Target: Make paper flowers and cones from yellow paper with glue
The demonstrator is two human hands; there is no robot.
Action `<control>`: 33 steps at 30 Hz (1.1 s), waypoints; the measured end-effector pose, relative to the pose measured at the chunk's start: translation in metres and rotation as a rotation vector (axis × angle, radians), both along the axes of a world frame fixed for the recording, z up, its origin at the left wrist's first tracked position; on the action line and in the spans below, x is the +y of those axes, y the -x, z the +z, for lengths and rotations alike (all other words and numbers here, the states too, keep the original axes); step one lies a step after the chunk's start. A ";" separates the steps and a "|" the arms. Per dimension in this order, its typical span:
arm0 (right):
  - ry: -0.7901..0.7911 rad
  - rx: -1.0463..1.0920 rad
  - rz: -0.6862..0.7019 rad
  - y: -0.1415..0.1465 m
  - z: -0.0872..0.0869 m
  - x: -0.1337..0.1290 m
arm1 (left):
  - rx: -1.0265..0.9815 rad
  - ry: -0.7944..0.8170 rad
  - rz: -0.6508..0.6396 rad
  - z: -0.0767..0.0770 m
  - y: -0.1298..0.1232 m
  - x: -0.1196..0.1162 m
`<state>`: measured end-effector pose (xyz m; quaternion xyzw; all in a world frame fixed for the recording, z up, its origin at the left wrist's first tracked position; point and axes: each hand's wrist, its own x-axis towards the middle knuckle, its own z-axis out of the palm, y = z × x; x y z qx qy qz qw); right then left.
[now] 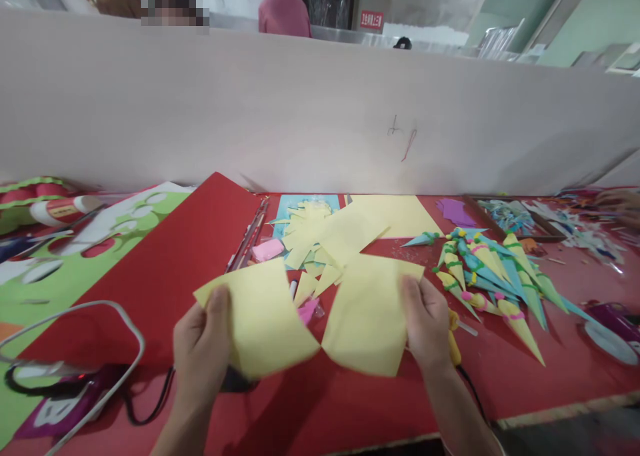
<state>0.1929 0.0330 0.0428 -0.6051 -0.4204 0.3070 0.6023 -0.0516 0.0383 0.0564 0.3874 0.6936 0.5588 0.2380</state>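
Observation:
My left hand (203, 343) pinches a pale yellow paper piece (265, 316) by its left edge, thumb on top. Another pale yellow paper piece (373, 313) is gripped at its right edge by my right hand (427, 319). The two pieces come together at their lower inner corners; whether they are still joined there I cannot tell. Both are held up above the red table (295, 416). Behind them lies a heap of yellow paper scraps (313, 233), with a pink lump (269, 249) beside it. Small yellow and blue paper cones (480, 269) with coloured trim are piled to the right.
A purple glue gun (75, 396) with a pale cable is at the lower left, near a red sheet (185, 263). Behind the table rises a white partition (300, 116). A tray of scraps (515, 219) stands at right, and another person's hand (620, 203) shows at the edge.

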 end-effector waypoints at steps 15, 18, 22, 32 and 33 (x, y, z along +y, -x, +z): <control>-0.202 -0.323 -0.410 -0.032 0.006 0.002 | -0.146 0.028 0.192 -0.003 0.033 -0.009; -0.174 -0.286 -0.335 -0.030 0.001 0.001 | -0.262 0.000 0.084 -0.004 0.037 -0.012; -0.147 -0.061 -0.232 -0.036 -0.011 0.003 | -0.348 0.127 -0.282 -0.003 0.045 -0.014; 0.059 -0.232 0.109 -0.025 -0.011 0.005 | 0.327 0.332 -0.956 -0.030 -0.012 -0.002; 0.041 -0.319 0.123 -0.021 -0.011 0.006 | 0.483 0.307 -0.950 -0.033 -0.017 -0.001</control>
